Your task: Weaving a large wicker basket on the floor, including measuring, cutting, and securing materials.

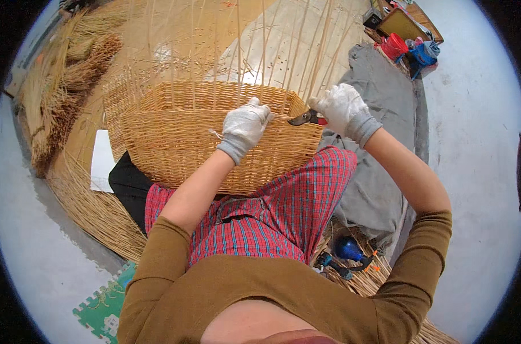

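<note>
A half-woven wicker basket (203, 140) rests tilted against my lap, with long upright stakes (264, 49) rising from its far side. My left hand (247, 123), in a white knitted glove, is closed at the near rim of the basket; its fingertips are partly hidden. To its right, my right hand (339, 109), gloved the same way, grips pruning shears (308, 118) with red on the handles. Their dark blades point left, close to the basket's right rim. A short loose strand end (215, 134) sticks out beside my left wrist.
Bundles of wicker rods (71, 86) lie at the left, with a white sheet (101, 160) nearer. Grey cloth (375, 166) covers the right side. A red bucket (393, 46) stands far right; a blue bottle (347, 247) lies by my right hip, a green foam mat (100, 312) lower left.
</note>
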The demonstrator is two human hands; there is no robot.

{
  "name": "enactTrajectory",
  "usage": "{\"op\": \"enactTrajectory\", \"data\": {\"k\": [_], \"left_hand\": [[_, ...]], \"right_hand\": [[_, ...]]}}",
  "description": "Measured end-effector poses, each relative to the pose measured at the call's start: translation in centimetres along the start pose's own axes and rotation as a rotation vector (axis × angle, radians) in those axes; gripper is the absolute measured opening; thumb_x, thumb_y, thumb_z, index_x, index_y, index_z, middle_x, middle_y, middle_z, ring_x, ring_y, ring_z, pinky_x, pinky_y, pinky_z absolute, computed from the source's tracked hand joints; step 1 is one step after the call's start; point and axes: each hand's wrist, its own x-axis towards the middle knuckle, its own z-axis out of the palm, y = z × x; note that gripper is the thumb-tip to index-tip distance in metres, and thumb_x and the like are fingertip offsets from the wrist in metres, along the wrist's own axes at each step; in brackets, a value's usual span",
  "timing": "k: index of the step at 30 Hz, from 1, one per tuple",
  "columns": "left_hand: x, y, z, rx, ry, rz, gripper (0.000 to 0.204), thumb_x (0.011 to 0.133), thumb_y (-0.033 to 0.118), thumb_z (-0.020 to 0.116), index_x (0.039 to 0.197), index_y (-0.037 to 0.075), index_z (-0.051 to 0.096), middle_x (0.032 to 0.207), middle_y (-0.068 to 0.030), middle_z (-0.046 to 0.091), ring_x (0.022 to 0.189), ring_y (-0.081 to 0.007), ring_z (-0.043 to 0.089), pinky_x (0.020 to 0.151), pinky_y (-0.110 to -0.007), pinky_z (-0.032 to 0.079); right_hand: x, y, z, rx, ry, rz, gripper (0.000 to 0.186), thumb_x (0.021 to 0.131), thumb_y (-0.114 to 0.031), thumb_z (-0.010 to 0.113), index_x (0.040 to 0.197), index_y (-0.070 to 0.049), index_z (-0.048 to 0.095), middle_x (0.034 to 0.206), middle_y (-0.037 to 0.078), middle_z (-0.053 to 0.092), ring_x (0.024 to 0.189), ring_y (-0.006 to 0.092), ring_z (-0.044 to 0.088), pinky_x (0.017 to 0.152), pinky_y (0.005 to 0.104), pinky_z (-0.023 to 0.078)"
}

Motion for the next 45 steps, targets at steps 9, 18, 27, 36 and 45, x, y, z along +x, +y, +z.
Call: {"op": "enactTrajectory", "data": {"k": [9,18,27,36,45], "left_hand": [[1.8,1.1,-0.1,-0.011,-0.056,-0.236,0.015,0.092,0.025,0.050,0.098,0.013,0.058,0.101,-0.0152,0.063,0.084,-0.0336,0.065,0.068,-0.047,0.052],[-2.7,2.9,0.2,0.051,-0.076,-0.189,0.043,0.089,0.025,0.059,0.132,0.024,0.051,0.126,-0.0181,0.050,0.087,-0.0333,0.066,0.069,-0.044,0.054],[-0.9,6.4,2.2,-0.086,0.001,0.009,0.031,0.083,0.007,0.050,0.114,0.013,0.049,0.117,-0.0093,0.054,0.080,-0.0312,0.066,0.062,-0.045,0.054],[-1.8,5.4,3.5,0.072,-0.108,0.050,0.036,0.088,0.016,0.052,0.124,0.014,0.054,0.132,-0.0101,0.055,0.094,-0.0295,0.066,0.073,-0.041,0.055],[0.3,8.8,3.1,0.128,-0.399,-0.009,0.065,0.086,0.008,0.044,0.148,0.024,0.030,0.152,-0.0151,0.030,0.096,-0.0299,0.068,0.070,-0.043,0.056]], "right_hand": [[-0.4,4.6,1.2,-0.309,0.185,0.022,0.037,0.068,-0.029,0.072,0.102,-0.018,0.063,0.087,0.002,0.060,0.095,0.0204,0.058,0.085,0.0369,0.042],[0.7,3.2,4.1,-0.109,0.190,-0.006,0.022,0.077,-0.023,0.067,0.098,-0.016,0.064,0.084,0.006,0.064,0.087,0.0244,0.064,0.075,0.0390,0.047],[-2.3,6.1,5.8,-0.123,0.313,0.057,0.030,0.069,-0.023,0.070,0.097,-0.016,0.062,0.089,0.003,0.060,0.095,0.0216,0.058,0.083,0.0372,0.043],[2.2,3.7,6.4,-0.168,0.475,-0.116,0.022,0.071,-0.018,0.065,0.093,-0.015,0.063,0.080,0.002,0.062,0.087,0.0215,0.061,0.081,0.0346,0.045],[-3.1,7.8,5.9,0.007,0.148,0.065,0.033,0.069,-0.027,0.073,0.098,-0.014,0.065,0.087,0.007,0.064,0.092,0.0245,0.061,0.081,0.0392,0.047]]}}
